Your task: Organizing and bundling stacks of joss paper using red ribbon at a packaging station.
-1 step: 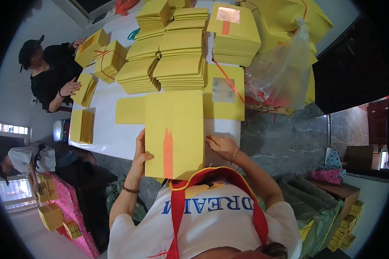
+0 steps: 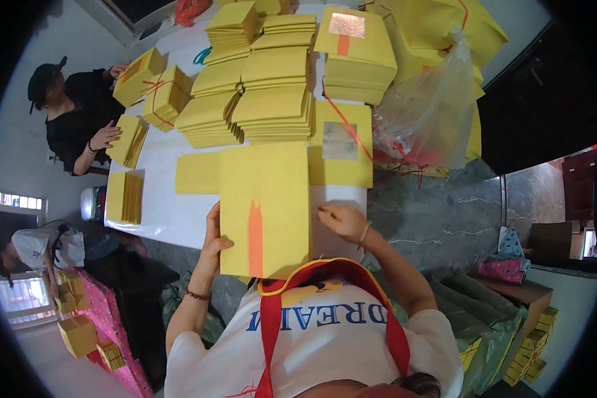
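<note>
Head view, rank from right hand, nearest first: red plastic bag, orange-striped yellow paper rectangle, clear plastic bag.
1. Orange-striped yellow paper rectangle: just left of the right hand.
2. Clear plastic bag: ahead, right.
3. Red plastic bag: far end, left.

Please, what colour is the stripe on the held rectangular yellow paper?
The long stripe is orange; head view.

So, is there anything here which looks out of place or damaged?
A red cord trails slantwise over the silver-patched yellow sheet, apparently loose. The orange stripe on the yellow piece in the left hand has a ragged end, perhaps by design. Nothing looks spilled.
</note>
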Motion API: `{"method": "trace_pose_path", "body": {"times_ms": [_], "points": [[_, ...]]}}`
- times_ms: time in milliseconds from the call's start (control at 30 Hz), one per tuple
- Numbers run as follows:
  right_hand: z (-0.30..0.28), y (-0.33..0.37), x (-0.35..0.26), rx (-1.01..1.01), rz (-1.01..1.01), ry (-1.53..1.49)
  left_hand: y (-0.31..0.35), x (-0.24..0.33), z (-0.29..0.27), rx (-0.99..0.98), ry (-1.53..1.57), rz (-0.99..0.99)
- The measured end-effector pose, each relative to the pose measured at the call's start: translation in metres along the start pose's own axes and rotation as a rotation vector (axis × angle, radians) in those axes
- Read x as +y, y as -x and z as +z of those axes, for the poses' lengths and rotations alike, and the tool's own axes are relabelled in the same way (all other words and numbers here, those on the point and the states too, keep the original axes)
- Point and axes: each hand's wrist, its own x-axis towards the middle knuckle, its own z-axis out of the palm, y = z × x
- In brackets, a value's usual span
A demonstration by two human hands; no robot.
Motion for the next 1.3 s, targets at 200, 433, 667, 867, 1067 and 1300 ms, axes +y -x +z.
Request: {"method": "trace_pose_path", "body": {"times_ms": [200,433,667,867,1067,1300], "points": [[-0.1,-0.021,0.058,0.433,0.053,-0.293,-0.029,0.051,-0.016,0.089,-0.405,0.185],[-0.096,-0.064,0.097,0.485,0.071,0.08,-0.17,0.126,0.11,-0.503,-1.117,0.297],[-0.127,-0.07,0.057,0.463,0.115,0.134,-0.278,0.024,0.185,-0.822,-1.928,0.305],[-0.165,-0.072,-0.001,0.313,-0.203,-0.392,-0.312,0.018,0.199,-0.814,-1.958,-0.023],[-0.185,-0.132,0.085,0.541,0.054,-0.743,-0.325,0.08,0.109,-0.494,-1.406,0.208],[-0.162,-0.217,0.197,0.608,0.179,-0.375,-0.379,0.082,0.116,0.081,-0.436,-0.108]]}}
